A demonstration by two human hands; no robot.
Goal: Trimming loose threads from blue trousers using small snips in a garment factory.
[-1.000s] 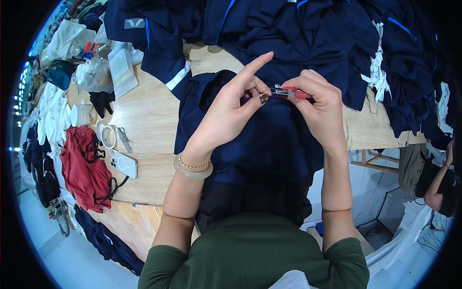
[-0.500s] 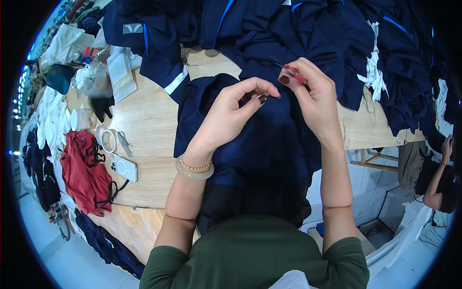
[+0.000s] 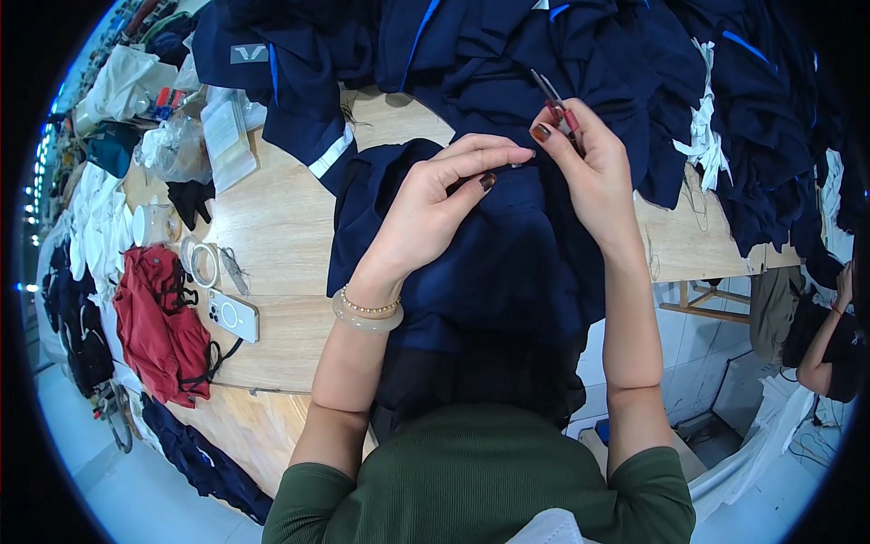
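Note:
A dark navy garment (image 3: 489, 272) lies across the wooden table (image 3: 272, 236) in front of me and hangs over its near edge. My left hand (image 3: 435, 204) pinches a fold of this garment near its top, fingers stretched toward the right. My right hand (image 3: 584, 172) holds small red-handled thread snips (image 3: 557, 107), blades pointing up and away, and also touches the same fold of fabric. The two hands meet at the fold.
A heap of navy garments with blue trim (image 3: 562, 45) covers the far side. On the left lie a white phone (image 3: 227, 315), a tape roll (image 3: 201, 263), a red cloth (image 3: 159, 326) and plastic bags (image 3: 177, 145). Another person's arm (image 3: 820, 349) shows at the right edge.
Both hands have moved up and away along the garment. The snips, earlier level between the hands, are now tilted upward in my right hand.

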